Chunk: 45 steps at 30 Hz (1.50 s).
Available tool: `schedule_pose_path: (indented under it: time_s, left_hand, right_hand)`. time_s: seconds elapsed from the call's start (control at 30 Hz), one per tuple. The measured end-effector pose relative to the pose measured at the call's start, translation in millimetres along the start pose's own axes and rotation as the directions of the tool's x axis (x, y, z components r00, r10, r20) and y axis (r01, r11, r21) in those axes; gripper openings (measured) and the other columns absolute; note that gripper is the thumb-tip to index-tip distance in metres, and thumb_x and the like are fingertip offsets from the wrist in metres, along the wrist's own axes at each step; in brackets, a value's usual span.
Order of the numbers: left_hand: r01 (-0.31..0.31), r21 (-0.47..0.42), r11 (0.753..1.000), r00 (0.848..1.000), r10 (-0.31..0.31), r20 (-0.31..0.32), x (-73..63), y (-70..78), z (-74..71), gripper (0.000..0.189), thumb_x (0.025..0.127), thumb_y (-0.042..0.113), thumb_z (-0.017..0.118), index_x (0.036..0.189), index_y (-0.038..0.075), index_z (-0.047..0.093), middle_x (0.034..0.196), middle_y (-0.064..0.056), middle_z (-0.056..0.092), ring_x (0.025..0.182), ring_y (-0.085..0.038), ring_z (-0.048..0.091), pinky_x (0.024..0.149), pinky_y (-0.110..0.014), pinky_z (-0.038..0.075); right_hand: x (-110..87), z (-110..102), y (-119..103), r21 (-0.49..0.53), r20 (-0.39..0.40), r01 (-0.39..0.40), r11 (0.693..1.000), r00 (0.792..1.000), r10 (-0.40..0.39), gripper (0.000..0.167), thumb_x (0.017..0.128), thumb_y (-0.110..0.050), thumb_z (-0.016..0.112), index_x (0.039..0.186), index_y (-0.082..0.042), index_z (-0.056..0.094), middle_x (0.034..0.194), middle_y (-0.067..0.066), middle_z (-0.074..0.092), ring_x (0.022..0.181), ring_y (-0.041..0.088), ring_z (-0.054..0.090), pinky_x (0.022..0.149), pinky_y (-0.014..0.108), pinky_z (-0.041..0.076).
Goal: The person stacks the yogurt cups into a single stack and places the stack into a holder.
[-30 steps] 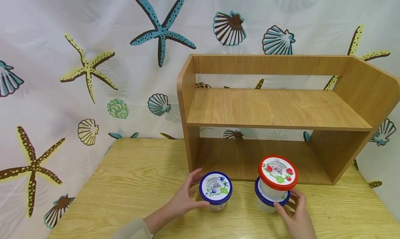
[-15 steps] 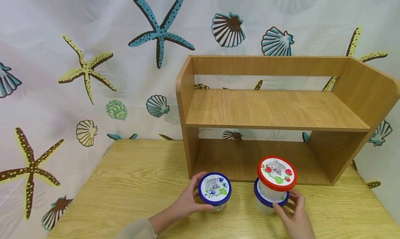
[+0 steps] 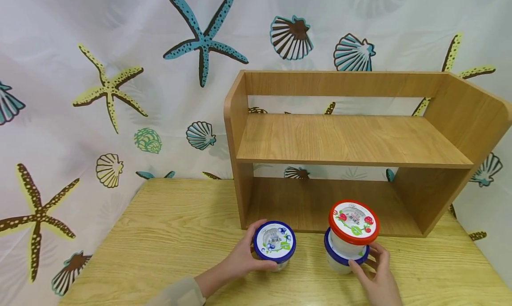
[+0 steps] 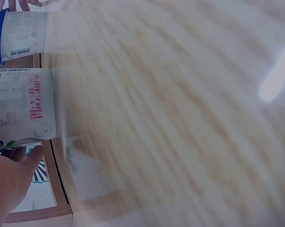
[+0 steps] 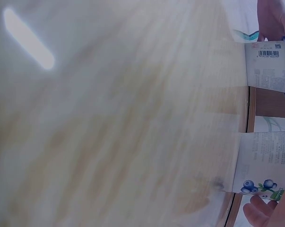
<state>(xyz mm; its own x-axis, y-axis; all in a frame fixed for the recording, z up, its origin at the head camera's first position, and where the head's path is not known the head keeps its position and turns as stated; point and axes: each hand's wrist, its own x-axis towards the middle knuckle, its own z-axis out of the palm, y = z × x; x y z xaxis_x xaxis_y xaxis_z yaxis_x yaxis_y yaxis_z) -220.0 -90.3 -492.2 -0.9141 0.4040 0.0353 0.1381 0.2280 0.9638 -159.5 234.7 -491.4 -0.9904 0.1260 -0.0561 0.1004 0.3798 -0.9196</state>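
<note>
My left hand (image 3: 246, 252) holds a small white tub with a blue lid (image 3: 274, 242), printed with blueberries, its thumb and fingers round the left side. The tub stands upright on the table. To the right are two stacked tubs. A red-lidded tub (image 3: 354, 221) with strawberries on the lid sits on top of a second blue-lidded tub (image 3: 338, 260). My right hand (image 3: 380, 275) grips the lower tub at its right side, thumb in front, fingers partly hidden behind. In the right wrist view, blueberries show on that lower tub (image 5: 263, 161), beside the right hand's fingers (image 5: 256, 215).
A two-tier wooden shelf (image 3: 356, 139) stands on the table just behind the tubs. The light wood table (image 3: 172, 226) stretches to the left. Behind everything hangs a white cloth (image 3: 168, 101) with starfish and shells.
My left hand has moved slightly right and closed in round the single blue-lidded tub. The right hand and the stack look the same; the whole view has shifted a little.
</note>
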Motion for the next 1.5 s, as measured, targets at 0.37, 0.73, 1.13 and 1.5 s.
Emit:
schedule_pose_path:
  time_s: [0.37,0.73,1.13,1.5]
  left_hand:
    - [0.008,-0.054,0.999,1.000,-0.009,-0.002,-0.5,0.5,-0.3,0.098,0.074,0.022,0.087,0.149,0.016,0.026,0.145,-0.012,0.038,0.131,-0.035,0.040,0.105,-0.048,0.038]
    - [-0.073,-0.036,0.997,0.997,0.072,-0.019,-2.7,16.5,-7.4,0.092,0.076,0.022,0.085,0.148,0.021,0.028,0.144,-0.010,0.040,0.127,-0.031,0.044,0.101,-0.048,0.041]
    - [-0.288,0.012,0.957,0.957,0.288,0.014,0.4,70.9,-13.6,0.090,0.078,0.023,0.084,0.149,0.024,0.028,0.140,-0.008,0.043,0.119,-0.025,0.049,0.093,-0.038,0.048]
    - [-0.406,-0.020,0.914,0.910,0.406,0.085,18.5,126.1,-9.0,0.091,0.078,0.032,0.083,0.150,0.024,0.027,0.141,-0.008,0.042,0.122,-0.023,0.050,0.094,-0.034,0.048]
  right_hand:
    - [2.8,1.0,2.8,-0.005,0.011,-0.036,0.999,0.999,0.037,0.081,0.096,-0.033,0.063,0.143,0.003,0.008,0.143,0.033,0.027,0.125,0.051,0.040,0.099,0.058,0.040]
    - [1.1,1.7,2.5,-0.016,0.002,-0.027,1.000,1.000,0.027,0.080,0.096,-0.030,0.063,0.144,0.002,0.008,0.143,0.034,0.028,0.125,0.051,0.040,0.099,0.059,0.040]
    - [2.2,2.1,3.6,-0.021,-0.007,-0.029,0.999,1.000,0.029,0.080,0.096,-0.032,0.063,0.143,0.001,0.008,0.143,0.033,0.029,0.125,0.051,0.041,0.099,0.057,0.040]
    - [0.8,2.3,1.6,-0.026,-0.012,-0.013,1.000,1.000,0.012,0.079,0.096,-0.031,0.063,0.143,0.002,0.009,0.141,0.034,0.030,0.123,0.052,0.042,0.097,0.058,0.041]
